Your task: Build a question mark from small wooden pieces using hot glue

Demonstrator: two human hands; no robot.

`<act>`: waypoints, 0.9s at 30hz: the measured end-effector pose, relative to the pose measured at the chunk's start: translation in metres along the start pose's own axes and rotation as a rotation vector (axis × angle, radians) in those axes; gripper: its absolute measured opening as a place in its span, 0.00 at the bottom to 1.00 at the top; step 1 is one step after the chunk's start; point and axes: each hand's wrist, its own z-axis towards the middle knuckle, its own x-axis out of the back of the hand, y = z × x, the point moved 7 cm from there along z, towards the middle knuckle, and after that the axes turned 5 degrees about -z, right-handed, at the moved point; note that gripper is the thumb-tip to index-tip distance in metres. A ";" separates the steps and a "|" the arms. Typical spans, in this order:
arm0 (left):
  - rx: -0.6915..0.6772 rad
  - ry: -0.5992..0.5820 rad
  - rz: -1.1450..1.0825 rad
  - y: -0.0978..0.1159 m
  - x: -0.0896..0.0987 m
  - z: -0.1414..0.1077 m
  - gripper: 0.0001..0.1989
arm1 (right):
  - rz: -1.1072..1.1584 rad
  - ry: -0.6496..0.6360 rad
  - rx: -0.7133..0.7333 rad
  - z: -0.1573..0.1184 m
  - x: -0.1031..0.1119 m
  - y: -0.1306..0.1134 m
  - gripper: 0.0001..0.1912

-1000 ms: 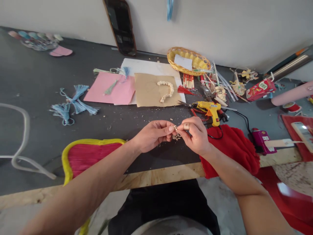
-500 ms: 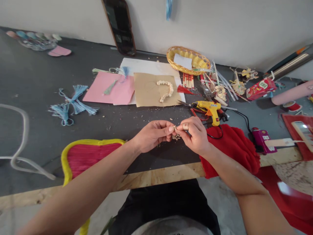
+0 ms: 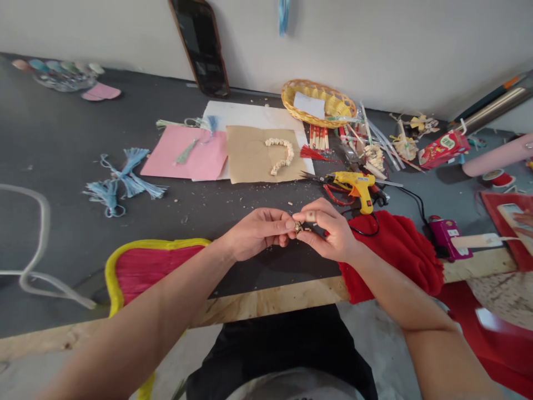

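My left hand (image 3: pixel 260 232) is closed, pinching a small pale wooden piece (image 3: pixel 297 226) between thumb and fingers. My right hand (image 3: pixel 327 228) touches the same piece from the right with thumb and fingertips, a light patch on one finger. Several small wooden bits (image 3: pixel 308 229) lie on the dark table (image 3: pixel 175 214) beneath the fingers, partly hidden. Behind the hands, a curved string of pale pieces (image 3: pixel 288 153) rests on brown paper (image 3: pixel 250 161).
Right of the hands are a yellow glue gun (image 3: pixel 356 183), red cloth (image 3: pixel 395 250) and a purple box (image 3: pixel 447 236). Farther back stands a wicker basket (image 3: pixel 318 119). Blue tassels (image 3: pixel 125 178) and a yellow-edged red piece (image 3: pixel 145 266) lie left. Another person's hand (image 3: pixel 525 219) shows far right.
The fingers of my right hand have opened wider around the small piece, with the index finger raised. Another person's hand has appeared at the far right.
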 end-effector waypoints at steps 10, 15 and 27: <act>0.021 -0.012 0.044 0.000 -0.003 -0.001 0.12 | 0.030 0.007 0.035 0.000 -0.003 0.000 0.06; 0.009 -0.021 0.059 0.001 -0.003 -0.002 0.12 | 0.051 0.006 0.040 -0.001 -0.004 0.000 0.06; -0.025 -0.016 0.044 0.002 -0.002 0.000 0.15 | 0.020 0.028 0.027 -0.001 -0.001 0.000 0.07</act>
